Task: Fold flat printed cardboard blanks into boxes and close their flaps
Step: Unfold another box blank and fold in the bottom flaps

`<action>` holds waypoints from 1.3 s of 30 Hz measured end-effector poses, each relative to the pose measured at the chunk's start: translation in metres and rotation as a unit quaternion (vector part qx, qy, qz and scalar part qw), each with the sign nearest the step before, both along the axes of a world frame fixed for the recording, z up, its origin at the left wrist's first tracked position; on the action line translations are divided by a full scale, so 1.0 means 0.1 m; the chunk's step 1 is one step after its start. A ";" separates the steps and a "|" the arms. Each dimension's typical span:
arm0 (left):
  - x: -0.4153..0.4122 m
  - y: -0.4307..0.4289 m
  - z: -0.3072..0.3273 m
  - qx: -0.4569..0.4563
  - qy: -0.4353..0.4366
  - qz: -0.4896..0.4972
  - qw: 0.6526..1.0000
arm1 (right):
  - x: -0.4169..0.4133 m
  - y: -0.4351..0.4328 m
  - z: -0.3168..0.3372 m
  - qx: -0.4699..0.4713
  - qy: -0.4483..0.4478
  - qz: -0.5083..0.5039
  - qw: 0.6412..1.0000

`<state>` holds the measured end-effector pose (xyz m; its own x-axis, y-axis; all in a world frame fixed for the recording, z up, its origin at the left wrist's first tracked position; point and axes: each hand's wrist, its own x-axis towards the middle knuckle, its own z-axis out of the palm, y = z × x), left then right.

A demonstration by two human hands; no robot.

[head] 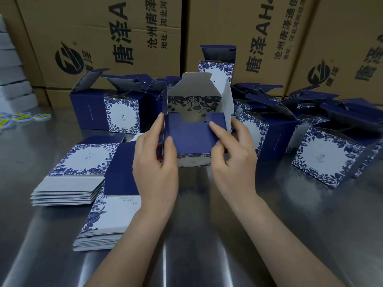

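Holding a half-folded box (192,139) at the middle of the table (207,224), a person works on its open end, which faces them. The box is navy blue with a blue-and-white floral print. I cannot tell whether its near lower edge touches the surface.

The left hand (157,160) grips the box's left side. Its thumb presses on a navy flap folded across the opening, its forefinger lies straight along the upright left flap, and the other fingers curl behind the wall. The right hand (232,154) pinches the right navy flap, forefinger flat on top and thumb tucked beneath. A white-lined far flap and a white-lined right flap stand upright.

Just left of the hands lie two stacks of flat blanks (68,183), one nearer and one farther, both printed in the same pattern.

Folded boxes (120,114) with their top flaps raised stand along the far side, and more crowd together on the right.

Beyond them rises a wall of brown shipping cartons (93,34) printed with large black characters and a logo.

At the far left edge is a white stack (12,79), too blurred to identify. Nearer than it are a few yellow-and-blue round pieces (22,118).
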<state>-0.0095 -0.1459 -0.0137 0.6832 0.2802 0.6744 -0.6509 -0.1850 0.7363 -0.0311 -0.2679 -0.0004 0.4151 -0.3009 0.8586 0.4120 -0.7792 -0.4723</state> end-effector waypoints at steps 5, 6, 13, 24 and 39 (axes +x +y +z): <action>0.02 0.00 -0.02 0.012 -0.008 0.009 1.000 | -0.02 0.00 -0.01 -0.003 0.042 0.004 0.999; 0.03 0.00 -0.02 0.014 -0.008 0.010 1.000 | -0.02 0.00 0.00 -0.005 0.049 0.007 0.999; 0.02 0.02 -0.01 0.010 -0.004 0.012 1.000 | -0.04 0.00 0.02 0.001 0.022 0.031 0.999; 0.01 0.01 -0.02 0.038 -0.001 0.024 0.999 | 0.00 -0.04 -0.01 -0.007 0.010 0.025 1.000; -0.06 -0.01 -0.08 0.214 -0.069 0.031 0.974 | -0.08 -0.19 0.19 -0.035 -0.016 -0.022 0.999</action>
